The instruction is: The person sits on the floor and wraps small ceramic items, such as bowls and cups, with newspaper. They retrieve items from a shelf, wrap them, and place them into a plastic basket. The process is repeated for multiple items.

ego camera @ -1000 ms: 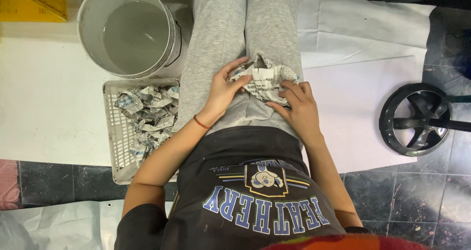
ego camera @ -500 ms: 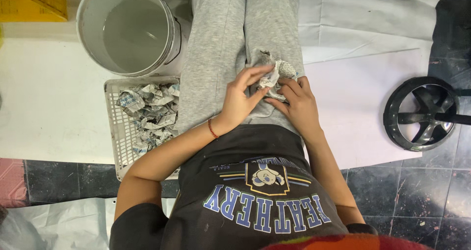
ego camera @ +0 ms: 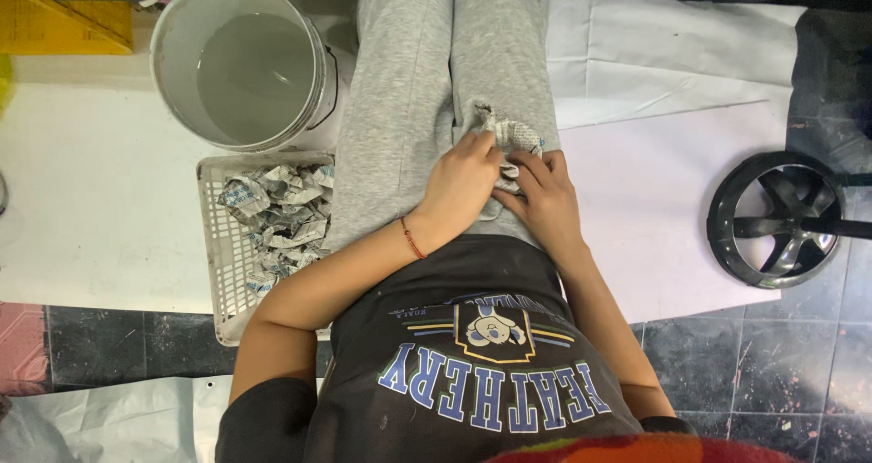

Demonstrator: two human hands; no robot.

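head camera, straight down, close overhead

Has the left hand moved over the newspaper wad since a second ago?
Yes. The left hand has slid toward the right hand, away from the basket, and now covers more of the newspaper wad.

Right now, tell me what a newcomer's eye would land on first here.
Both hands meet on the person's lap: the left hand and the right hand squeeze a crumpled newspaper ball against grey trousers. To the left, a white plastic basket on the floor holds more crumpled paper balls. Above it stands a white bucket of cloudy grey liquid, and at far right lies a black wheel-shaped object.
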